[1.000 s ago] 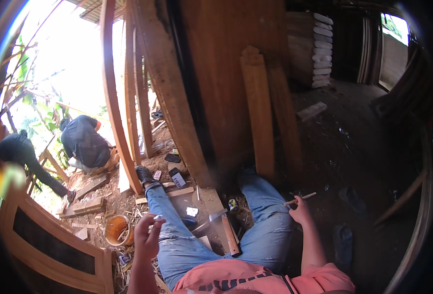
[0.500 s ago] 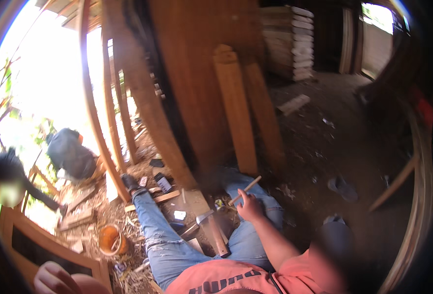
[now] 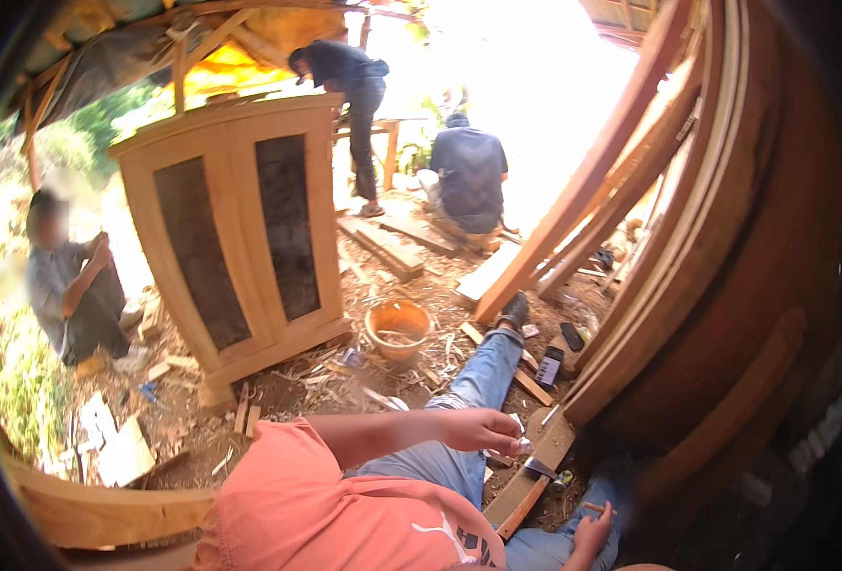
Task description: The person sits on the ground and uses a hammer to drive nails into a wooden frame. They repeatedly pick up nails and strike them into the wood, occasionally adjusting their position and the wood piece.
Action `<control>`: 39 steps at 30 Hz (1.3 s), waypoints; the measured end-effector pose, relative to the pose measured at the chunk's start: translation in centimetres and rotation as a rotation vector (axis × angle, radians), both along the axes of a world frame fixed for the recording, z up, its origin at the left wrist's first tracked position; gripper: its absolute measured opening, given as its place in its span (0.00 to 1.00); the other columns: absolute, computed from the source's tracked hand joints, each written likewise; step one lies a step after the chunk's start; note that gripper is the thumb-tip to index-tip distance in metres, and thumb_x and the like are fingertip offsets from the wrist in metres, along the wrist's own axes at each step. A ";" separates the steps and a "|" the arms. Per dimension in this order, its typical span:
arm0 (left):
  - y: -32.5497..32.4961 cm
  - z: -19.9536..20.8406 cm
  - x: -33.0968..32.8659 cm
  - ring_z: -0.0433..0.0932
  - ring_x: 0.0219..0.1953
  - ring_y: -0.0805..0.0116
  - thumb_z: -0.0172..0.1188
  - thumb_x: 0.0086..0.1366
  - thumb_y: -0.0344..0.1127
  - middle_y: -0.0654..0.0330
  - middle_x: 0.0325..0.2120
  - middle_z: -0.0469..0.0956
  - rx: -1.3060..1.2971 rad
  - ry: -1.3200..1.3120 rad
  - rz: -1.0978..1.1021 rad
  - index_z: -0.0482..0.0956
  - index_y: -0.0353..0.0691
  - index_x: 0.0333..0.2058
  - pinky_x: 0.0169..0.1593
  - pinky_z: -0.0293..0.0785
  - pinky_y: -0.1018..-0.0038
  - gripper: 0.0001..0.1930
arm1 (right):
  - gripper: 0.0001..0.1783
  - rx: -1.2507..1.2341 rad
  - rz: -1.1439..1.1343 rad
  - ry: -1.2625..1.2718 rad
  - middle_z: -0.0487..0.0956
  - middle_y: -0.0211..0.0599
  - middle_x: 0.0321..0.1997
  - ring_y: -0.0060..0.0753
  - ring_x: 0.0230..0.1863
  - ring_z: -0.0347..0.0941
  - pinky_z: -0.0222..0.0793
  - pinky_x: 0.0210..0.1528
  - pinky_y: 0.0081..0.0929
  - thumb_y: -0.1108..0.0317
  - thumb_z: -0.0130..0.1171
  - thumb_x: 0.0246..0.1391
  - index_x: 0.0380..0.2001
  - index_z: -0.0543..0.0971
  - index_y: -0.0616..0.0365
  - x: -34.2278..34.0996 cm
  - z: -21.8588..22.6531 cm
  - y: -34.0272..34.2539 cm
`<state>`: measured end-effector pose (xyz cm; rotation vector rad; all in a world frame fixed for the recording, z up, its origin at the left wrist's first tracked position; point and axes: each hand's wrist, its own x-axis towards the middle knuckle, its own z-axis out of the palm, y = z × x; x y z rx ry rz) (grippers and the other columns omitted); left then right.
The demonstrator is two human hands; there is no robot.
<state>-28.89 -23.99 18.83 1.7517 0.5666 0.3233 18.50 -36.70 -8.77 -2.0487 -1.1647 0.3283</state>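
My left hand [image 3: 478,431] reaches across over my left leg, its fingers curled together above the plank [image 3: 552,440] between my legs. Something small and whitish shows at its fingertips; I cannot make out what it is. Low at the right, my right hand [image 3: 589,535] rests by my right leg, closed around a thin wooden stick [image 3: 596,508], of which only a short piece shows. On the plank lies a tool with a wide grey metal head [image 3: 539,467] and a wooden handle [image 3: 524,509].
An orange bucket [image 3: 399,326] stands among wood shavings beyond my left leg. A two-panel wooden cabinet [image 3: 233,238] rises behind it. Three people are nearby: one bending, one crouching, one at far left [image 3: 76,276]. A slanted post [image 3: 573,181] and a dark bottle [image 3: 548,365] lie to the right.
My view has swung to the left, bringing the cabinet and people in. My left hand has moved from the lower left to above the plank. My right hand still holds the stick.
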 end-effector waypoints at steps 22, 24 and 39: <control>-2.8 -19.7 -4.2 0.77 0.43 0.70 0.56 0.81 0.59 0.63 0.41 0.82 -0.567 -0.123 0.531 0.80 0.44 0.52 0.49 0.76 0.68 0.23 | 0.26 -0.115 -0.076 -0.432 0.91 0.50 0.52 0.56 0.56 0.87 0.78 0.63 0.47 0.71 0.68 0.58 0.61 0.83 0.62 10.7 4.6 -16.4; -2.6 -20.8 -4.2 0.76 0.42 0.72 0.57 0.81 0.60 0.64 0.41 0.82 -0.581 -0.120 0.549 0.80 0.45 0.50 0.49 0.75 0.70 0.22 | 0.28 -0.065 -0.089 -0.473 0.91 0.50 0.52 0.56 0.56 0.87 0.78 0.62 0.46 0.70 0.69 0.58 0.62 0.82 0.63 10.4 4.1 -15.7; -2.1 -23.3 -3.8 0.79 0.31 0.74 0.60 0.79 0.56 0.61 0.36 0.85 -0.485 -0.176 0.609 0.82 0.45 0.45 0.34 0.77 0.71 0.19 | 0.40 -0.446 -0.051 -0.314 0.86 0.53 0.63 0.55 0.65 0.82 0.74 0.69 0.46 0.67 0.65 0.57 0.75 0.73 0.55 4.3 11.5 -14.7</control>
